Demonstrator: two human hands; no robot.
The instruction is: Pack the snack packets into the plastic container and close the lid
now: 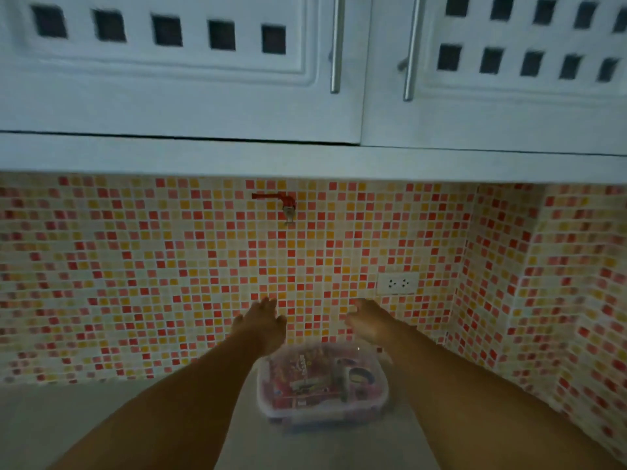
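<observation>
A clear plastic container [322,385] stands on the grey counter, between my two forearms. Red and dark snack packets [305,374] show through its transparent lid, which lies on top. My left hand [261,317] is raised above and beyond the container's far left corner, fingers spread, holding nothing. My right hand [369,320] hovers past the far right corner, also with fingers apart and nothing in it. Neither hand touches the container. The picture is dim and a little blurred.
A mosaic tile wall [169,283] in red, orange and white rises right behind the container. A red tap [281,200] and a white power socket [397,283] sit on it. White cabinet doors [203,79] hang overhead. The wall turns a corner at the right.
</observation>
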